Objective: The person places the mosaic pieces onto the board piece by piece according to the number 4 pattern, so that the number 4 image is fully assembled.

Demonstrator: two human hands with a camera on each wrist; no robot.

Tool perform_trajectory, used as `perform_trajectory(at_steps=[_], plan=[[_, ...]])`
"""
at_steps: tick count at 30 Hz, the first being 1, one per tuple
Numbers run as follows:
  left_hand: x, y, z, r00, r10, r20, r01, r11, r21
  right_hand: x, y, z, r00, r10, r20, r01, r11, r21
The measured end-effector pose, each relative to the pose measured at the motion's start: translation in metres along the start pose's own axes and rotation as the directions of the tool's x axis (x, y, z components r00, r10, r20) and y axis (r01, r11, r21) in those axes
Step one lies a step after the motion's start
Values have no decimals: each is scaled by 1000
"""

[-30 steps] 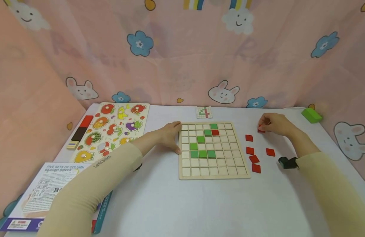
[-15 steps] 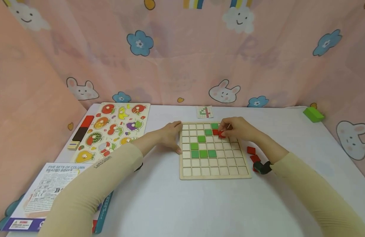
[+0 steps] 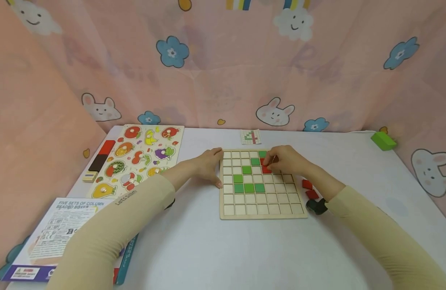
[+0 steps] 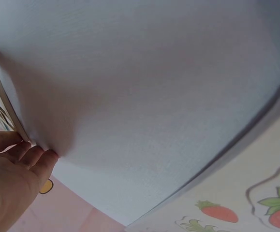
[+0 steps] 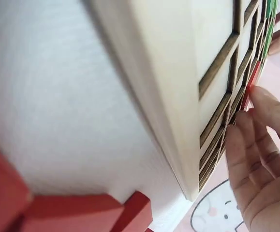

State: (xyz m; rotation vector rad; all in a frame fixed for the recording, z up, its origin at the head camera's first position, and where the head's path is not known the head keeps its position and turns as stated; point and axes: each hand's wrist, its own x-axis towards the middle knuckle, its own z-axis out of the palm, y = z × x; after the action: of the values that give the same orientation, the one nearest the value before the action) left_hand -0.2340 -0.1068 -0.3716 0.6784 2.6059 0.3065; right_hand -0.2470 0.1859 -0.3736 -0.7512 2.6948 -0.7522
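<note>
Head view: our right hand [image 3: 286,161] pinches a red tile [image 3: 266,169] on the grid board [image 3: 263,211] (left hand [image 3: 208,167] relaxed, fingers touching the board's edge).

Grid board [image 3: 263,213] pale matt wood; red tile [image 3: 267,170] painted; table [image 3: 223,249] matt white

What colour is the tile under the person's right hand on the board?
Red tile, best seen in the head view.

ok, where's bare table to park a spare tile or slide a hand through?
Free: wide strip in front of the grid board; far right between loose red tiles and green block. Crowded: left side, fruit puzzle and box; both hands at the board.
</note>
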Motion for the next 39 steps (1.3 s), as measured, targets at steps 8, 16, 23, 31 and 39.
perform_trajectory(at_steps=[8,16,23,31,39], plan=[[0,2,-1,1000,1,2,-1,1000,-7,-8,17,-17,998,58,-31,-60,998,-37],[1,1,-2,1000,-11,6,11,1000,-22,-27,55,-47,990,127,-61,-129,991,-34],[0,0,-1,1000,-12,0,12,999,-35,-41,83,-56,974,191,122,-194,981,18],[0,0,-1,1000,-11,-3,11,1000,-27,-46,92,-55,966,201,164,-207,978,22],[0,-1,0,1000,-18,6,18,999,-39,-45,92,-53,968,217,124,-214,976,-33]])
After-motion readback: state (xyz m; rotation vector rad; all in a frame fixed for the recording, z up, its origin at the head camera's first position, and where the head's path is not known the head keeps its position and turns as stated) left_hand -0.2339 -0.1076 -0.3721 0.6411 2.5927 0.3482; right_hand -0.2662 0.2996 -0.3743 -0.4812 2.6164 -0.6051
